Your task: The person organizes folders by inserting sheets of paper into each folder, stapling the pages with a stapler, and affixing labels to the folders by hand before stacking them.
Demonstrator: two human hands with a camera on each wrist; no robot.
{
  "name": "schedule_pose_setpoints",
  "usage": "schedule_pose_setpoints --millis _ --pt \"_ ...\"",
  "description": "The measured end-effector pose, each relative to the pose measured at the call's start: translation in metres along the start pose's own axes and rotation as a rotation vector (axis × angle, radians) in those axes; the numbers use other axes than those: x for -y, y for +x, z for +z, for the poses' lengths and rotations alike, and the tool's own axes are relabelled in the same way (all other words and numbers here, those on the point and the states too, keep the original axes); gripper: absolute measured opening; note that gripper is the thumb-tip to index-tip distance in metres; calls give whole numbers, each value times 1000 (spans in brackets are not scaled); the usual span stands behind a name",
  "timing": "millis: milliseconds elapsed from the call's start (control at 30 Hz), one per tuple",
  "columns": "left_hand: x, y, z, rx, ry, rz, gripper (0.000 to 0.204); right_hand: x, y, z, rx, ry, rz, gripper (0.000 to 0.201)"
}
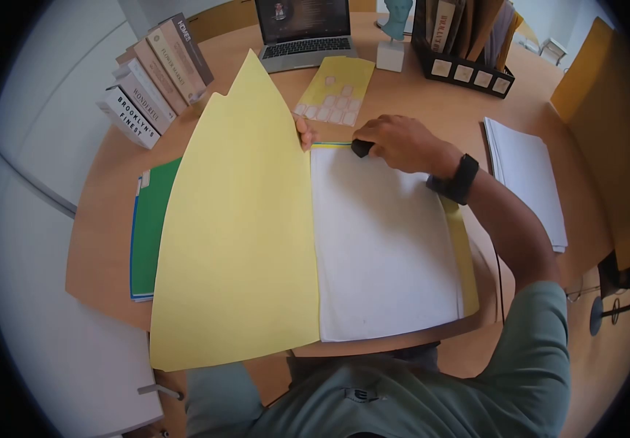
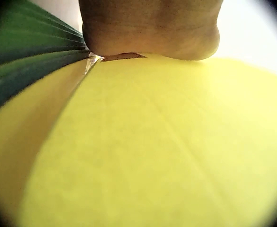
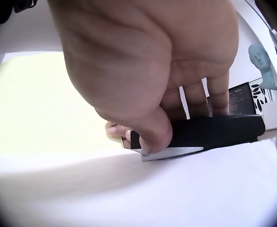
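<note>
A yellow paper folder (image 1: 242, 219) lies spread wide, its left cover raised and white sheets (image 1: 384, 248) on the right side. My right hand (image 1: 406, 142) grips a black stapler (image 3: 214, 132) with a silver base, thumb on the near side and fingers over the far side. The stapler sits at the top edge of the sheets, near the fold. Most of my left hand (image 1: 305, 134) is hidden behind the raised cover; its fingertips curl round the cover's edge beside the fold. In the left wrist view, the heel of that hand (image 2: 152, 28) is against the yellow card.
Green folders (image 1: 156, 226) lie to the left, a paper stack (image 1: 527, 175) to the right. Behind are books (image 1: 156, 77), a laptop (image 1: 304, 47), a yellow label sheet (image 1: 337, 87), a bust (image 1: 395, 22) and a black file box (image 1: 468, 71). A chair (image 1: 596, 139) stands at right.
</note>
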State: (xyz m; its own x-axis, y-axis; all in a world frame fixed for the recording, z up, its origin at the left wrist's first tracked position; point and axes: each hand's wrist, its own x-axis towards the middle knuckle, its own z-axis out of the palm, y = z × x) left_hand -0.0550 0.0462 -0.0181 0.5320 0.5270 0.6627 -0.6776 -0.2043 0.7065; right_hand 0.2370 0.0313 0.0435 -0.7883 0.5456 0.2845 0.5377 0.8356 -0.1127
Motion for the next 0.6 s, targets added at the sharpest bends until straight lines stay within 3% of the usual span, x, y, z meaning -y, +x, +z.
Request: schedule_pose_setpoints --millis 67,167,267,367,467,600 --pt "0 0 0 -7 5 -6 30 2 -2 7 -84 -20 -52 30" --pt "0 2 -1 0 18 -8 30 9 2 -15 139 32 84 36" --pt "-1 5 0 -1 37 -4 29 10 2 -20 129 50 99 36" --pt "-2 8 2 -11 60 -7 29 3 4 -21 -18 40 61 27" --pt "-1 12 6 -25 93 -17 29 1 6 -34 84 9 147 34" --pt "-3 11 17 -97 198 -9 29 -16 5 -43 28 -69 210 34"
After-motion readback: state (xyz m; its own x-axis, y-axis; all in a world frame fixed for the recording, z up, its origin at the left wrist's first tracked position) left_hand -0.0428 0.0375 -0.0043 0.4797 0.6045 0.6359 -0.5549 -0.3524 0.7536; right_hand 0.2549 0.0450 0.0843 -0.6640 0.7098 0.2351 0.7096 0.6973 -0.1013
